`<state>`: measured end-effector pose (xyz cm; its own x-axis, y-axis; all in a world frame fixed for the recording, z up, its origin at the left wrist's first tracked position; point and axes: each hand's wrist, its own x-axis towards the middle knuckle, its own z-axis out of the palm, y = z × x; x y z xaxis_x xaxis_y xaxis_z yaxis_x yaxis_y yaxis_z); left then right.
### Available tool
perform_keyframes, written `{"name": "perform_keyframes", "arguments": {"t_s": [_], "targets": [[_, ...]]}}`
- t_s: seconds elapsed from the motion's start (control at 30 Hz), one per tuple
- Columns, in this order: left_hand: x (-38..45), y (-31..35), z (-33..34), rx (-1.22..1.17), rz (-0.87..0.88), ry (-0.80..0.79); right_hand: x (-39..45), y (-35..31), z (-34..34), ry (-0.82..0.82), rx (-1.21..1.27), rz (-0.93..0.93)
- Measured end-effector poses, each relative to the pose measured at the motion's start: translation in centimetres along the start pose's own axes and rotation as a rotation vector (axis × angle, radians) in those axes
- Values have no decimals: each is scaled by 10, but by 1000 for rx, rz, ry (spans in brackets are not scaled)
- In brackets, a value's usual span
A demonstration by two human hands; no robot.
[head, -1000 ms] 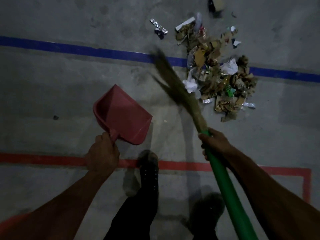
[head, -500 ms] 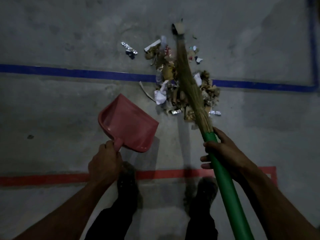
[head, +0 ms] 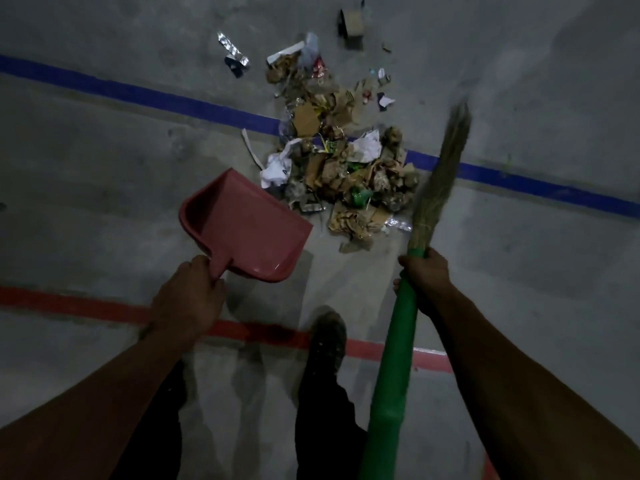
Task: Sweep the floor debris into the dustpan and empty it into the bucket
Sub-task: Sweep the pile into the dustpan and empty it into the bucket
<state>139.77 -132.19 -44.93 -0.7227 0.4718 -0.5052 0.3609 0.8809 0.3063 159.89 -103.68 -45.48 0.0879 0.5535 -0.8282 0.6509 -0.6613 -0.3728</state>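
Observation:
A pile of debris (head: 343, 168), made of torn cardboard, crumpled paper and foil scraps, lies on the grey concrete floor across a blue line. My left hand (head: 188, 299) grips the handle of a red dustpan (head: 246, 226), held just left of the pile with its open mouth toward it. My right hand (head: 427, 277) grips a broom (head: 440, 174) at the top of its green handle. The straw bristles point up and away on the right side of the pile, blurred. No bucket is in view.
A blue floor line (head: 138, 95) runs diagonally behind the pile and a red line (head: 86, 308) crosses near my feet. My dark shoe (head: 327, 337) stands between my arms. A small cardboard box (head: 353, 27) and foil scraps (head: 232, 50) lie beyond the pile.
The broom swung from lying over the middle of the pile to its right side. The dustpan moved closer to the pile's left edge. My view shifted.

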Motion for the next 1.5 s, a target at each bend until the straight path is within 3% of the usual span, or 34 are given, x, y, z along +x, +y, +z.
{"name": "perform_keyframes", "arguments": {"t_s": [0.17, 0.33, 0.5, 0.7, 0.83, 0.97, 1.1, 1.3, 1.5], "targets": [[-9, 14, 15, 45, -51, 1, 2, -11, 44, -180, -124, -107], [-18, 20, 20, 75, -86, -5, -7, -26, 62, -253, -104, -172], [-26, 28, 15, 100, -119, -3, -40, -15, 4, -194, 13, -181], [-34, 20, 5, 54, -143, 0, -66, 44, -48, -39, 171, 24], [-36, 2, 2, 40, -127, 3, -57, 81, -20, -37, 165, 138], [-31, -15, 0, 69, -130, -7, -57, 79, 49, -128, 51, 48], [-26, -29, -1, 88, -102, -29, -70, 51, 96, -217, 99, -35], [-24, -35, -7, 90, -117, -77, -119, 51, 51, -108, 226, -43], [-22, -35, -19, 76, -105, -89, -128, 102, 54, -49, 296, 138]]}}
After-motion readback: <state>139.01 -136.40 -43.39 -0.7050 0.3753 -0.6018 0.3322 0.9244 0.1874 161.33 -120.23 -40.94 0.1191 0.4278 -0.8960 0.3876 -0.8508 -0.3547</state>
